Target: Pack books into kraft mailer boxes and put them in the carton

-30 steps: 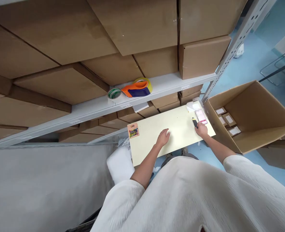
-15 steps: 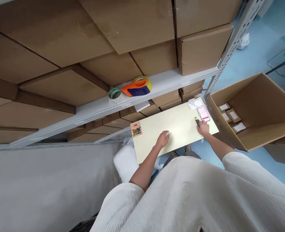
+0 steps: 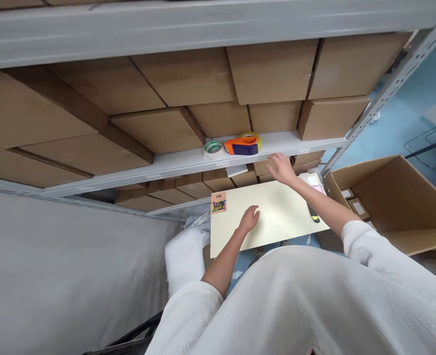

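My left hand (image 3: 250, 218) rests flat and open on a pale yellow board (image 3: 277, 207) that serves as a small table. My right hand (image 3: 282, 168) is lifted above the board's far edge with fingers spread, empty, close under the white shelf (image 3: 166, 165). An orange and blue tape dispenser (image 3: 243, 144) sits on that shelf just left of the right hand, beside a green and white tape roll (image 3: 213, 146). A small black and yellow object (image 3: 313, 215) lies on the board under my right forearm. A colourful small card (image 3: 218, 202) lies at the board's left corner.
Brown cardboard boxes (image 3: 188, 79) fill the shelves above and below. An open cardboard box (image 3: 395, 197) with small labelled packets stands on the blue floor at the right. White papers and a pink item (image 3: 316, 186) lie at the board's right end. A white bag (image 3: 184, 256) sits lower left.
My right hand let go of the black and yellow object at the board's right end and rose up and left toward the shelf. The view tilted upward; my left hand stayed put.
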`<state>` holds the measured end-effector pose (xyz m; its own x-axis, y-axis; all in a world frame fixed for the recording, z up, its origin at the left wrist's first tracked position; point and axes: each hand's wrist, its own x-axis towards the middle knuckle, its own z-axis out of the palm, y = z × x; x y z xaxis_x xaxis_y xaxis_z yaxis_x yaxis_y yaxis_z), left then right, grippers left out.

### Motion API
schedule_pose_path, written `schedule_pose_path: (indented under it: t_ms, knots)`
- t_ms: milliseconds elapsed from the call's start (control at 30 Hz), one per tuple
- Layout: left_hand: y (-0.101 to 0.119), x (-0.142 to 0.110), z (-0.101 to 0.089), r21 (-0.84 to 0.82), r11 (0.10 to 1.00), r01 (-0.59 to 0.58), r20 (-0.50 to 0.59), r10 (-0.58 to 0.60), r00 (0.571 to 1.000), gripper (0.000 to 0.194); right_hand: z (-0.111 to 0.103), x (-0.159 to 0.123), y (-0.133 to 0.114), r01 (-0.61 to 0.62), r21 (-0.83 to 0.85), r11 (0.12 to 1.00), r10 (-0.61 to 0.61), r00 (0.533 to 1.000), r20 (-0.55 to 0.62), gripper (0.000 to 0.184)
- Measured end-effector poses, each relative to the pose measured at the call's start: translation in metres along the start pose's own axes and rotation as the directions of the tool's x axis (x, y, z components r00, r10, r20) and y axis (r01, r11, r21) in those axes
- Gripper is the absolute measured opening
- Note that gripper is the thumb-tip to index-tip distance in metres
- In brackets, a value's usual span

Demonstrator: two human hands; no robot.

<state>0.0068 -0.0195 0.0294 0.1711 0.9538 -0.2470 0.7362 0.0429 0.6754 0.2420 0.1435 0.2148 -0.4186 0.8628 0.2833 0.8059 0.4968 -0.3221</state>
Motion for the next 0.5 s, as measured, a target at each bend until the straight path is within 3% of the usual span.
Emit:
schedule_pose_path:
  t_ms: [100,233,367,500]
  knots:
    - [-0.006,-0.006,-0.004,-0.014,1.0,0.005,-0.029,-0.006,1.0,0.043,-0.014,0.058,-0.028,0.118,-0.059,0.991,-0.117,0.993,0.033,0.056]
    - [-0.016,-0.015,-0.009,-0.018,1.0,0.019,-0.059,-0.02,0.998,0.042,-0.015,0.108,-0.049,0.149,-0.127,0.981,-0.134,0.984,0.119,0.06]
    - [-0.028,-0.024,-0.016,-0.028,0.999,0.019,-0.076,-0.021,0.997,0.043,-0.004,0.126,-0.052,0.117,-0.155,0.981,-0.088,0.979,0.184,0.054]
    - [-0.037,-0.026,-0.022,-0.041,0.999,0.031,-0.092,-0.034,0.995,0.042,0.004,0.132,-0.048,0.099,-0.157,0.983,-0.074,0.984,0.161,0.05]
